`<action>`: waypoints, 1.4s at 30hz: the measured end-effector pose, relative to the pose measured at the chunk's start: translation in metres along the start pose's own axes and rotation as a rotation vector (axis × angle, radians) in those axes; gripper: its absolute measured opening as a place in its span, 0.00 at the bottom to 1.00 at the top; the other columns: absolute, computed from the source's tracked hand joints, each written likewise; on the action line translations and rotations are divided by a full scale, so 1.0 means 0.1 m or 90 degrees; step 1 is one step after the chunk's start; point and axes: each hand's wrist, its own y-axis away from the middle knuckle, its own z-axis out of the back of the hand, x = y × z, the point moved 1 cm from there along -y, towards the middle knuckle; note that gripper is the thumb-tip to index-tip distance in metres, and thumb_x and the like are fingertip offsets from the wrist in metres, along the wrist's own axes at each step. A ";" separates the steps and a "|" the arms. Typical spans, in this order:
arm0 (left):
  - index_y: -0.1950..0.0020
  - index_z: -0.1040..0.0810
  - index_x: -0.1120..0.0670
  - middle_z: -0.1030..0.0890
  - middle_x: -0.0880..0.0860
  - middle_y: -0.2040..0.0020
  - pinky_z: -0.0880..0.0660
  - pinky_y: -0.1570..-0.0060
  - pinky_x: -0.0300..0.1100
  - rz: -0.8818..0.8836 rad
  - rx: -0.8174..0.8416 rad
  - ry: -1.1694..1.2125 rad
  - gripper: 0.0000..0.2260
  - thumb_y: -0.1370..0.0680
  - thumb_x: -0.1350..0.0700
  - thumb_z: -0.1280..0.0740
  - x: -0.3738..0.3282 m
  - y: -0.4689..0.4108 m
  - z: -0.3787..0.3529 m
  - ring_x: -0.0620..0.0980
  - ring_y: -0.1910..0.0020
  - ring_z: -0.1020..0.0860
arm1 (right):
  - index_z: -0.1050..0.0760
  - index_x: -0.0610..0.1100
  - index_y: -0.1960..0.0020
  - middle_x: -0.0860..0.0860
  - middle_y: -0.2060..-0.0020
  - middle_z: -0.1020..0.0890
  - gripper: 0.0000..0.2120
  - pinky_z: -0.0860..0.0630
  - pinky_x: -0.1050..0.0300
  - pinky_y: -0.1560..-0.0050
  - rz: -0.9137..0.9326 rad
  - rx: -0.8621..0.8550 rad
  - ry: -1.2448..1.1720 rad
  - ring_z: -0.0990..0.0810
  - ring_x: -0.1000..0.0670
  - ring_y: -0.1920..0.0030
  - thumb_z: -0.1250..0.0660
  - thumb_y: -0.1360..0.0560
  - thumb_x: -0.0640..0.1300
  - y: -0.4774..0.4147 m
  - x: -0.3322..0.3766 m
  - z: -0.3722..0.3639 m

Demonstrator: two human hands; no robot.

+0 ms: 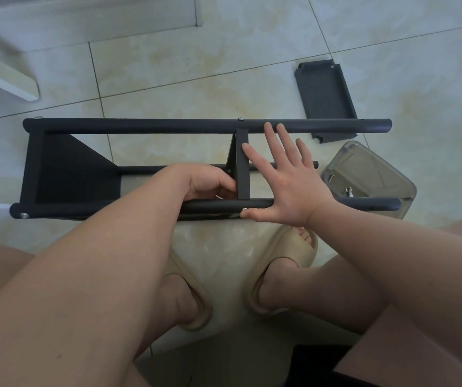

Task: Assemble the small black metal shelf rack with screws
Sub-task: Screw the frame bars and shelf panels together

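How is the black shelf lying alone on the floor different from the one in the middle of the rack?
The loose shelf lies flat on the tiles, joined to nothing; the middle shelf stands on edge between the rack's poles. No hand touches the loose shelf; the left hand grips the middle shelf. Both are black panels.

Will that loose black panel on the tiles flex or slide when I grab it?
The panel looks like sheet metal with folded edges, so probably stiff. Lying flat on glossy tiles, it may slide before lifting.
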 end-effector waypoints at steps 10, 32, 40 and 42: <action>0.55 0.16 0.54 0.16 0.53 0.60 0.22 0.57 0.39 -0.019 -0.012 -0.018 0.09 0.22 0.61 0.36 0.00 0.00 -0.02 0.49 0.59 0.19 | 0.58 0.55 0.17 0.42 0.19 0.64 0.54 0.56 0.32 0.22 0.001 0.009 -0.006 0.66 0.39 0.20 0.50 0.34 0.82 0.00 -0.01 -0.01; 0.45 0.16 0.55 0.17 0.56 0.45 0.24 0.37 0.49 -0.010 0.021 0.039 0.12 0.28 0.57 0.31 0.02 -0.03 0.02 0.52 0.46 0.19 | 0.56 0.54 0.17 0.41 0.19 0.62 0.54 0.55 0.33 0.22 0.001 -0.004 -0.004 0.65 0.39 0.19 0.49 0.34 0.82 0.00 0.00 -0.01; 0.58 0.12 0.51 0.14 0.52 0.54 0.21 0.54 0.40 -0.007 -0.007 -0.031 0.06 0.26 0.56 0.29 0.03 -0.03 0.03 0.49 0.55 0.17 | 0.55 0.53 0.17 0.41 0.19 0.61 0.54 0.56 0.33 0.22 0.002 -0.008 -0.012 0.64 0.38 0.19 0.48 0.34 0.81 0.00 0.00 -0.01; 0.56 0.12 0.52 0.14 0.55 0.51 0.21 0.45 0.44 -0.017 -0.003 -0.008 0.07 0.30 0.56 0.29 0.02 -0.03 0.02 0.51 0.51 0.17 | 0.55 0.53 0.17 0.41 0.19 0.61 0.54 0.56 0.33 0.22 0.001 -0.007 -0.011 0.64 0.38 0.19 0.49 0.34 0.81 0.00 0.00 -0.01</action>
